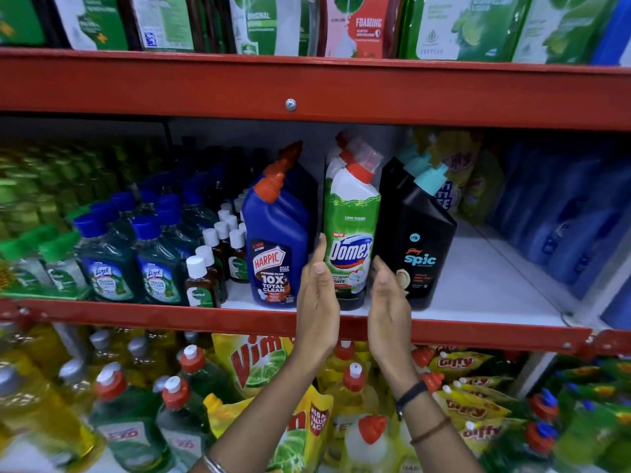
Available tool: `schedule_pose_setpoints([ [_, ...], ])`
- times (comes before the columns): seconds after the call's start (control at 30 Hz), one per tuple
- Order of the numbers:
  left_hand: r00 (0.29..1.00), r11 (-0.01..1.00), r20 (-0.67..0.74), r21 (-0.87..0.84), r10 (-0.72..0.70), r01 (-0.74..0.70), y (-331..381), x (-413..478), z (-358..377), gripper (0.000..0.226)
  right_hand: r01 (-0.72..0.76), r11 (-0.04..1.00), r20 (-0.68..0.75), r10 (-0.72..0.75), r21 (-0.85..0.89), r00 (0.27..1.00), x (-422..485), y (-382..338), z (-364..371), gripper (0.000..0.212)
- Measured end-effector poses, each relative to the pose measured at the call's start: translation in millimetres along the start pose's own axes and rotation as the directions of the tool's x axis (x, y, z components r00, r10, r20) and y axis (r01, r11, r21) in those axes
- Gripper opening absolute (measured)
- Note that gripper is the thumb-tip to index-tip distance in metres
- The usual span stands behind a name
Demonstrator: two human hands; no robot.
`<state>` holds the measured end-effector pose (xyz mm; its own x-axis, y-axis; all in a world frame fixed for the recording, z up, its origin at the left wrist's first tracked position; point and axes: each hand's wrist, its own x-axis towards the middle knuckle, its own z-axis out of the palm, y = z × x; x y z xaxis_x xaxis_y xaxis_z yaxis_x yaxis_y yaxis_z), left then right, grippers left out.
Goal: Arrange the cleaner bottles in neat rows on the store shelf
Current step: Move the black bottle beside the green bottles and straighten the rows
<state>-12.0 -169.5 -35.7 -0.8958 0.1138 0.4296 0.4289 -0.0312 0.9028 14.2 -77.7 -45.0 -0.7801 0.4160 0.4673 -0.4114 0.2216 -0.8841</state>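
A green-and-white Domex bottle (351, 230) with a red cap stands at the front of the middle shelf (478, 278), with more of its kind lined up behind. A blue Harpic bottle (276, 247) stands to its left and a black Spic bottle (420, 247) to its right, each heading its own row. My left hand (317, 302) is flat and upright beside the Domex bottle's left side. My right hand (389, 302) is flat by its right side, in front of the Spic bottle. I cannot tell whether either palm touches the bottle. Both hands hold nothing.
Green Lizol bottles (109, 264) and small brown Dettol bottles (201, 281) fill the shelf's left part. Blue bottles (563, 216) stand at the right, past a bare white stretch. Red shelf rails (307, 93) run above and below. Vim pouches (259, 363) and dish-liquid bottles crowd the lower shelf.
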Motion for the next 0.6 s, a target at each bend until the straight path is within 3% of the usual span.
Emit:
schedule_pose_setpoints([
  [0.1,0.981,0.992,-0.162,-0.05,0.109,-0.119,6,-9,-11,0.054,0.137,0.99,-0.096,-0.137,-0.01,0.986,-18,-1,12,0.055],
  [0.2,0.925,0.976,-0.323,-0.012,0.2,-0.215,10,-10,-31,0.054,0.107,0.993,0.063,-0.11,0.051,0.992,-25,-3,32,0.06],
  [0.27,0.916,0.985,-0.364,0.01,0.166,-0.174,10,-2,-46,0.055,0.002,0.995,0.176,-0.019,0.095,0.984,-22,-5,48,0.065],
  [0.43,0.956,0.997,-0.295,0.069,0.0,0.022,-3,16,-69,0.079,-0.142,0.981,0.198,0.115,0.13,0.973,-13,-2,82,0.063],
  [0.6,0.976,0.998,-0.219,0.052,-0.012,0.024,-9,17,-78,0.076,-0.141,0.975,0.126,0.121,0.172,0.985,-7,2,94,0.074],
])
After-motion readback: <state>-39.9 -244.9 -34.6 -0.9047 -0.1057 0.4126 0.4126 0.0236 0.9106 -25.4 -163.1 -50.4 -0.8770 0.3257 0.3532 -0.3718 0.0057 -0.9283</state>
